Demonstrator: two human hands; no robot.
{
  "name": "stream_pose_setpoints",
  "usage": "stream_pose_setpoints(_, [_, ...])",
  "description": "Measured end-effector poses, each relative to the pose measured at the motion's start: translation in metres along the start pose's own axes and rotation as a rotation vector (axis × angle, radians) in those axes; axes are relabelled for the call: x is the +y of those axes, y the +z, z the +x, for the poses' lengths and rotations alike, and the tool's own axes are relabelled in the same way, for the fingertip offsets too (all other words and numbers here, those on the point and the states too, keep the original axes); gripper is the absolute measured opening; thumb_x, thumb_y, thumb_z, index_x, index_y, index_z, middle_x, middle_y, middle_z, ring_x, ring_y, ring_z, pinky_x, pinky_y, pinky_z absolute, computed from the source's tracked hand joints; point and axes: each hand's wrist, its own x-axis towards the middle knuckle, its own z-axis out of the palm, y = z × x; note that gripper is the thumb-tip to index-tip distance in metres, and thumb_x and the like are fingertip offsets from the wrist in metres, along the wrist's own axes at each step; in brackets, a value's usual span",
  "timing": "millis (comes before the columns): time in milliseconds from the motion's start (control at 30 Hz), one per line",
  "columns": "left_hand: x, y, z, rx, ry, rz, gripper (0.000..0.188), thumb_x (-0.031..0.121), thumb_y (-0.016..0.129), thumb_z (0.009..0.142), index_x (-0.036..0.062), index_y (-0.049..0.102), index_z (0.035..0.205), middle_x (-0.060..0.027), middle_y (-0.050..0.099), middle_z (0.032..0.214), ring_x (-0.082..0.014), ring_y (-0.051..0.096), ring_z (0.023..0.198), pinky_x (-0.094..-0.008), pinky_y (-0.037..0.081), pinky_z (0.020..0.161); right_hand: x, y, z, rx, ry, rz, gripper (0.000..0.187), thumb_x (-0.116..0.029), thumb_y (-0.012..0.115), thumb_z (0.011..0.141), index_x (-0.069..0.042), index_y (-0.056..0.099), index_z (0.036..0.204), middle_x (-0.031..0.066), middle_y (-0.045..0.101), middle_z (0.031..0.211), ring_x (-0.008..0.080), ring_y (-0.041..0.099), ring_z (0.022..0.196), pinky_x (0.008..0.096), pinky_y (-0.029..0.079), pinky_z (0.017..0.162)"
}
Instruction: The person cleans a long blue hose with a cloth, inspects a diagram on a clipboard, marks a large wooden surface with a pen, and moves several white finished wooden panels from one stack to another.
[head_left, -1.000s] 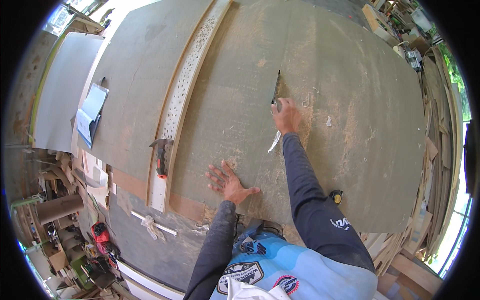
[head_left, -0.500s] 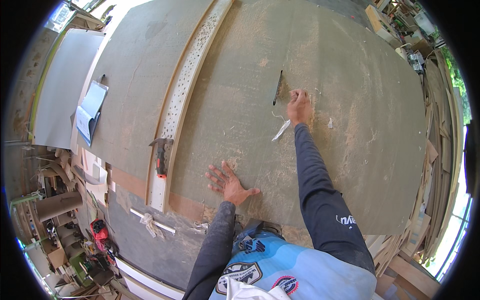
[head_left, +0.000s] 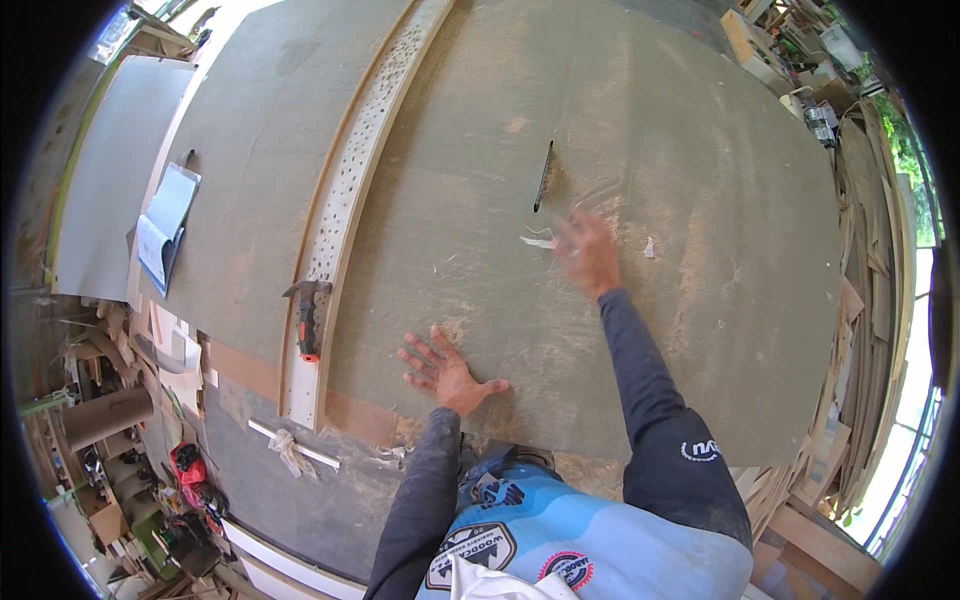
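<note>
My left hand (head_left: 450,381) lies flat on the sawdust-covered grey-green board (head_left: 470,320), fingers spread and nothing under them that I can make out. Farther right, my right hand (head_left: 590,254) is low over the same board, its fingers smeared by motion. Right beside its fingertips is a crumpled white strip (head_left: 540,242) with a thin string; whether they touch cannot be made out. Beyond this hand lies a slim black pen-like stick (head_left: 543,176). A small white scrap (head_left: 649,247) rests to its right.
A long white perforated strip (head_left: 345,190) with wooden edges crosses the board on the left, a claw hammer (head_left: 308,320) lying on it. Farther left is an open blue notebook (head_left: 168,225). Stacked wood boards (head_left: 865,330) stand along the right side. A white bar (head_left: 294,444) is below the near edge.
My right hand has come nearer and slightly left, toward the white strip, which now looks shorter and partly covered. Sawdust beside it is newly streaked. My left hand stays flat.
</note>
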Motion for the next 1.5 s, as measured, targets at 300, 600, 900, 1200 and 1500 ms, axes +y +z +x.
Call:
stream_pose_setpoints(300, [-0.003, 0.005, 0.000, 0.039, 0.010, -0.015, 0.155, 0.058, 0.086, 0.039, 0.0071, -0.022, 0.140, -0.0291, -0.033, 0.139, -0.0497, -0.034, 0.125, -0.0672, -0.018, 0.093, -0.111, 0.010, -0.167, -0.254, -0.214, 0.480, 0.033, 0.000, 0.060, 0.066, -0.001, 0.062, 0.099, 0.0112, 0.060, 0.107, 0.0284, 0.056, 0.094, 0.0346, 0.050, 0.079])
stream_pose_setpoints(600, [-0.018, 0.017, 0.002, 0.089, 0.035, -0.009, 0.156, 0.062, 0.084, 0.037, 0.0077, -0.019, 0.141, -0.0309, -0.032, 0.138, -0.0489, -0.034, 0.125, -0.0673, -0.015, 0.095, -0.017, -0.089, -0.301, 0.252, 0.370, 0.105, 0.021, 0.004, 0.055, 0.072, -0.001, 0.064, 0.090, 0.0110, 0.064, 0.099, 0.0293, 0.058, 0.093, 0.0381, 0.046, 0.082])
stream_pose_setpoints(900, [-0.045, 0.041, -0.024, 0.260, 0.402, 0.120, 0.100, 0.053, 0.061, 0.077, 0.0156, -0.001, 0.146, -0.0180, -0.017, 0.149, -0.0388, -0.021, 0.135, -0.0614, -0.010, 0.103, 0.036, -0.139, -0.564, 0.360, 1.152, -0.213, 0.017, -0.007, 0.052, 0.078, 0.000, 0.066, 0.085, 0.0172, 0.065, 0.086, 0.0326, 0.062, 0.083, 0.0387, 0.047, 0.073])
stream_pose_setpoints(1200, [-0.145, 0.135, -0.162, 0.302, 0.585, 0.136, 0.071, 0.024, 0.058, 0.084, 0.0130, 0.021, 0.144, -0.0158, 0.009, 0.151, -0.0326, 0.008, 0.139, -0.0517, 0.007, 0.110, 0.210, -0.119, -0.707, 0.689, 1.624, 0.910, 0.050, -0.045, 0.058, 0.082, -0.005, 0.054, 0.112, 0.0102, 0.059, 0.099, 0.0229, 0.059, 0.080, 0.0385, 0.045, 0.058])
stream_pose_setpoints(1500, [-0.416, 0.337, -0.250, -0.023, -0.156, -0.126, 0.040, 0.035, 0.056, 0.081, 0.0041, 0.063, 0.105, -0.0198, 0.062, 0.108, -0.0360, 0.060, 0.098, -0.0416, 0.045, 0.085, 0.334, -0.159, -0.648, 1.278, 1.446, 1.059, 0.055, -0.035, 0.062, 0.080, 0.002, 0.051, 0.120, 0.0148, 0.053, 0.121, 0.0256, 0.056, 0.100, 0.0390, 0.048, 0.082])
